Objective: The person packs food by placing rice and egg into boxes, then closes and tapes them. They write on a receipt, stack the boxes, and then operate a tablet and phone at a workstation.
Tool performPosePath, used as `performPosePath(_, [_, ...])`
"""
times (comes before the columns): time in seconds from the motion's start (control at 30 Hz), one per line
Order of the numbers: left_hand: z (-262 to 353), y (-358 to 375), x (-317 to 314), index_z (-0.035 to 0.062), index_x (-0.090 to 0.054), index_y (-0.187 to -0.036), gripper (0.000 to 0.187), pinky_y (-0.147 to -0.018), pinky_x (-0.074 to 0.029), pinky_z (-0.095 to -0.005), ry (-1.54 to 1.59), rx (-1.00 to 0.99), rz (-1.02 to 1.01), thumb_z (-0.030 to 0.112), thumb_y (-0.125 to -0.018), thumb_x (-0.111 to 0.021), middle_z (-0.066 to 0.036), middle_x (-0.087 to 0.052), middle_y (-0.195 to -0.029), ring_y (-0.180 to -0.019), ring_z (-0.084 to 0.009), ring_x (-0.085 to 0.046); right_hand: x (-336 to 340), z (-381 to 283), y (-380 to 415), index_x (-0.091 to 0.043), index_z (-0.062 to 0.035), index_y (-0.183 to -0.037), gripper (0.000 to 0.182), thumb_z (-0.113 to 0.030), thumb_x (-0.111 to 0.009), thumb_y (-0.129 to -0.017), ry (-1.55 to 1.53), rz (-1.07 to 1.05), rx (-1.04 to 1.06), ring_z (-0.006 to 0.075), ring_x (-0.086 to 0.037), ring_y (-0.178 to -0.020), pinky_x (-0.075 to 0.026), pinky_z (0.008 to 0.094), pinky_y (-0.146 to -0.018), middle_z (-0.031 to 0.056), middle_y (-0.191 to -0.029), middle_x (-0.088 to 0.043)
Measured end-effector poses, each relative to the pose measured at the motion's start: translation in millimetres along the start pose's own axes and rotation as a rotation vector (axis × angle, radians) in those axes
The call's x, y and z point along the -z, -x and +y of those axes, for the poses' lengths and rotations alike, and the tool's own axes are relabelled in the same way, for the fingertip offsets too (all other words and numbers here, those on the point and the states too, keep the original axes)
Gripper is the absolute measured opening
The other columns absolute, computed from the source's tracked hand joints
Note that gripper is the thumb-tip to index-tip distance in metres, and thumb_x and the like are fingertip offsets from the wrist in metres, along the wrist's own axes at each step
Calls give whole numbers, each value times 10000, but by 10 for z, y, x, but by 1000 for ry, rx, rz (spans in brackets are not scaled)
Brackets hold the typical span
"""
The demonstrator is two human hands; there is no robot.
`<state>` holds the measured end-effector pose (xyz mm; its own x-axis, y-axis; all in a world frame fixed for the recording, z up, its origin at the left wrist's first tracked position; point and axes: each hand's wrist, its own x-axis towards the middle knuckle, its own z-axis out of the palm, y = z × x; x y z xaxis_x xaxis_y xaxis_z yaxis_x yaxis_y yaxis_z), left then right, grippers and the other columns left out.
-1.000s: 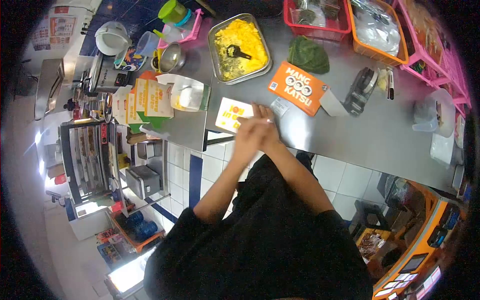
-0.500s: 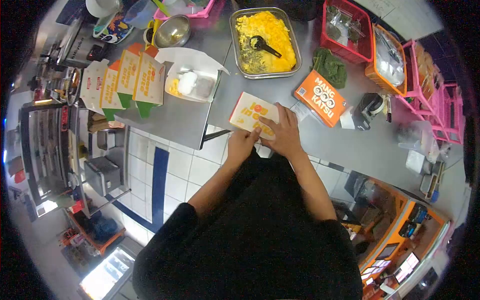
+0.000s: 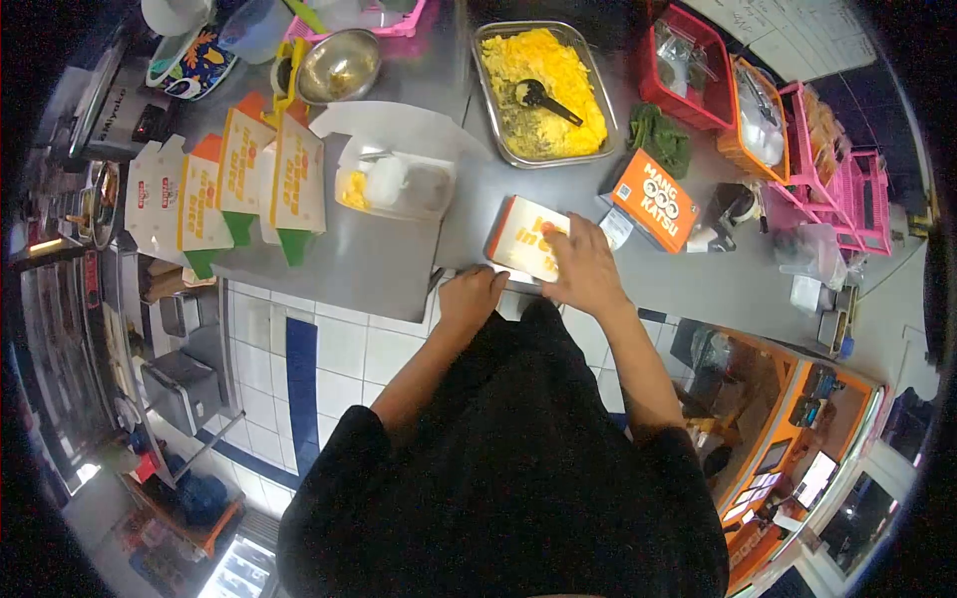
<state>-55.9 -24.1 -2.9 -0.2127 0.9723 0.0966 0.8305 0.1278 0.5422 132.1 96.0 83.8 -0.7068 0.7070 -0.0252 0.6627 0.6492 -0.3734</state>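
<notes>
A white food box (image 3: 525,239) with orange sides and orange and yellow lettering sits near the front edge of the steel counter. My right hand (image 3: 586,264) grips its right side, fingers over the lid and thumb at the front. By the box's front left corner is my left hand (image 3: 471,301), fingers curled closed beside a white flap; what is in them is hidden. To the left stands an open box (image 3: 404,189) with white and yellow contents. Behind lies a steel tray (image 3: 482,85) of yellow shredded food with a black scoop (image 3: 548,102) in it.
Several unfilled folded cartons (image 3: 239,184) stand at the left, near a metal bowl (image 3: 339,68). On the right are an orange box (image 3: 653,199) lettered MANG KATSU, a green cloth (image 3: 660,138), a red basket (image 3: 713,105), an orange basket (image 3: 743,154) and pink racks (image 3: 862,199).
My left hand has come off the lid, down to the front edge. My right hand stays on the box, which appears slightly further right as the view shifts.
</notes>
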Motion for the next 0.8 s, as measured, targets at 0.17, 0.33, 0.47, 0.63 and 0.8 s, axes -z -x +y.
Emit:
performPosePath(0.17, [-127,-402,678,129,-646,-957,197,-729,-466,-449,-224,99,415,310,-879,-654,-67,-632,-982,-886,-321,-604,227,-236,454,-503,-83,-1338,829,-270,-812,-591,-30,50,-229,449,-489,-1184,-413,521,-1014,266,-1295,-476])
performPosePath(0.33, [-196,-733,547,111,-666,-916,179,-794,-437,-461,-441,94,299,285,-893,-629,-78,-652,-924,-881,-292,-610,595,86,1402,-523,-19,-1260,688,-189,-819,-663,-333,515,-613,418,-536,-1121,-456,443,-969,255,-1156,-545])
performPosePath(0.47, [48,-759,288,126,-682,-832,109,-778,-403,-440,-381,-97,253,210,-863,-619,-51,-647,-870,-875,-245,-595,454,1137,1798,-542,-43,-1240,657,-361,-810,-732,187,561,-1019,416,-563,-1087,-457,494,-943,229,-1101,-590])
performPosePath(0.63, [566,-688,49,82,-682,-905,126,-894,-440,-490,-100,-139,104,158,-897,-583,-58,-658,-875,-932,-289,-607,198,1935,1776,-566,-57,-1220,707,-554,-760,-756,337,610,-1126,405,-569,-1081,-449,516,-931,222,-1128,-595])
performPosePath(0.8, [516,-881,783,-21,-559,-1220,398,-951,-434,-498,91,52,550,80,-839,-616,-200,-621,-1127,-1067,-396,-563,471,1360,1017,-577,17,-1247,515,-285,-739,-863,19,901,-628,386,-564,-1141,-429,453,-998,240,-1194,-608])
